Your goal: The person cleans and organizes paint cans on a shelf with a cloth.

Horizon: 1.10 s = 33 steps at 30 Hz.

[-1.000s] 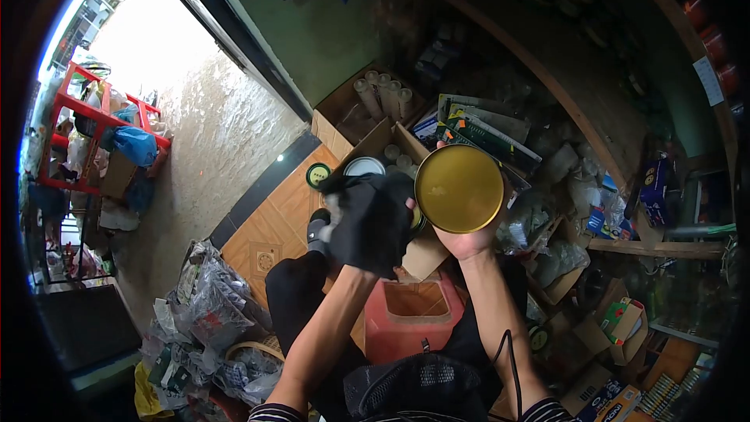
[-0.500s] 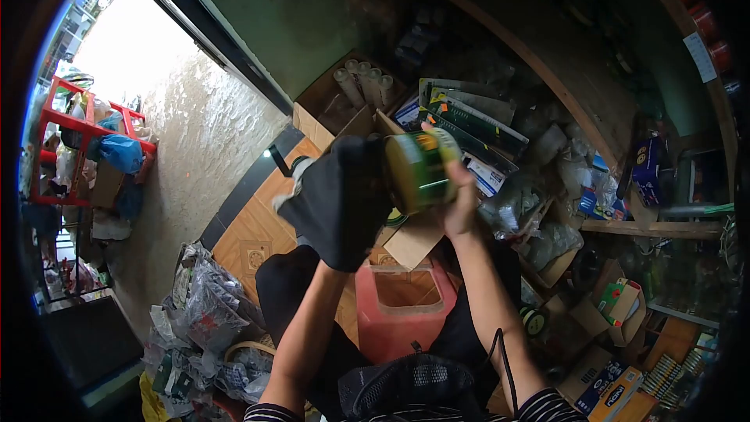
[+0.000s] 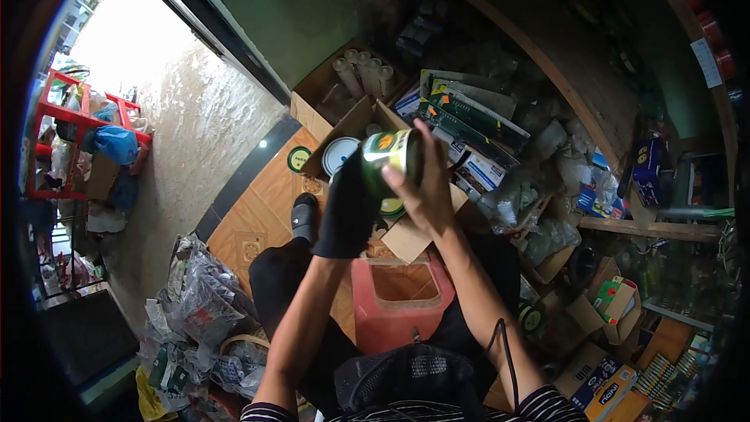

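My right hand (image 3: 428,187) clasps the green-and-yellow cylindrical can (image 3: 384,155), leftward, roughly crosswise; black cloth (image 3: 348,215) hides my left hand's (image 3: 336,259) grip.

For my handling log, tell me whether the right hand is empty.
No, the right hand holds a green can, with black cloth against the can's other side.

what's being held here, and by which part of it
A green can, by its side, in the right hand. A black cloth covers the left hand, so that grip is hidden.
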{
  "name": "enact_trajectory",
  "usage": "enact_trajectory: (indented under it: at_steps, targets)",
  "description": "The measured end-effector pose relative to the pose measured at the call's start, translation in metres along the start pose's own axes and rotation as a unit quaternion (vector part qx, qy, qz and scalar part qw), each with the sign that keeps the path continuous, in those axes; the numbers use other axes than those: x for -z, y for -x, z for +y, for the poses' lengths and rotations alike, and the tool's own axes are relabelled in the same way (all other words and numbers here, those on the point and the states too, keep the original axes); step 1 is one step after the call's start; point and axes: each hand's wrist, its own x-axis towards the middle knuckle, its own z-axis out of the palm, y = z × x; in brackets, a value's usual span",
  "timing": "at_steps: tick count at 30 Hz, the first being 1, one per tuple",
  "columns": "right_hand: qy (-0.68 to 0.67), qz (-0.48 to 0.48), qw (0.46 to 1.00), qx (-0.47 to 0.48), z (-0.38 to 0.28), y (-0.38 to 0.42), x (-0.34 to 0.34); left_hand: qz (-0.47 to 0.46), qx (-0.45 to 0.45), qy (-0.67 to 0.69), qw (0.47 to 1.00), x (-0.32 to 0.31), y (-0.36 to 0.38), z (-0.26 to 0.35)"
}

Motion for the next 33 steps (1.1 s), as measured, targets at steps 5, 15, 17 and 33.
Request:
enact_trajectory:
  at_steps: [5, 15, 17, 33]
  targets:
    - [-0.247, -0.099, 0.963, -0.054, -0.008, 0.014, -0.007, 0.041, -0.005, 0.290, 0.956, 0.007, -0.001, -0.027]
    - [-0.307, -0.037, 0.940, -0.141, -0.002, -0.008, -0.002, 0.012, 0.036, 0.043, 0.998, -0.012, -0.014, -0.026]
    - [-0.262, 0.004, 0.960, -0.102, 0.004, -0.004, -0.009, 0.036, -0.025, -0.217, 0.975, -0.012, -0.020, -0.026]
    - [-0.282, -0.100, 0.949, -0.096, 0.000, 0.003, -0.003, 0.045, -0.074, 0.033, 0.996, -0.004, 0.007, -0.027]
